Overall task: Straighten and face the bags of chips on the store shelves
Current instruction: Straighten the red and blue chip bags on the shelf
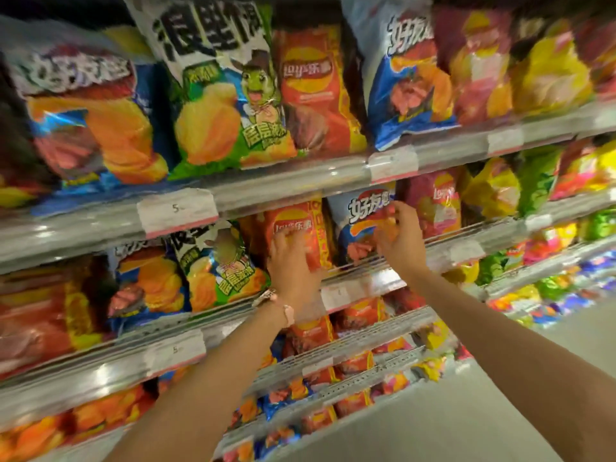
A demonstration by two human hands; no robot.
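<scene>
1. Two hands work the second shelf's front edge: left hand (291,258), fingers spread flat, presses the glossy red-orange chip bag (295,225) upright.
2. Right hand (398,235) grips the blue-and-white chip bag (361,221), apparently squaring its face outward.

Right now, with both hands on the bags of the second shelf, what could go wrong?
1. The left hand presses flat on the red bag; pushing hard may crush the chips.
2. The right hand grips the blue bag, which leans; pulling it may tip it over the shelf rail.
</scene>
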